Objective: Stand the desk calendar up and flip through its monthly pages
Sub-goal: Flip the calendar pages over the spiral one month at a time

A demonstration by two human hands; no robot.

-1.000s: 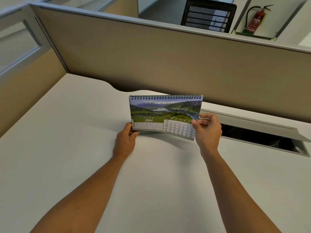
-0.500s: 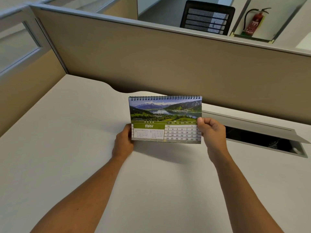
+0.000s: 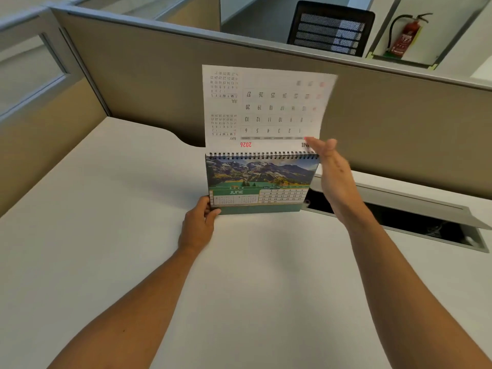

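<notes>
The spiral-bound desk calendar (image 3: 259, 182) stands upright on the white desk (image 3: 106, 235), showing a mountain lake photo and the JUNE grid. One page (image 3: 266, 107) sticks straight up above the spiral, its white back side with upside-down numbers facing me. My left hand (image 3: 198, 222) pinches the calendar's lower left corner. My right hand (image 3: 332, 177) is at the calendar's right edge near the spiral, fingers stretched out flat and blurred, touching the raised page's lower right corner without gripping it.
A grey partition wall (image 3: 372, 107) rises right behind the calendar. To the right, an open cable trough with a raised lid (image 3: 412, 206) is sunk into the desk. Beyond the partition are a black mesh chair (image 3: 330, 30) and a red fire extinguisher (image 3: 403, 35).
The MAY page has swung up from the front and now stands above the spiral, exposing JUNE. My right hand let go of the page's lower corner, rose and opened.
</notes>
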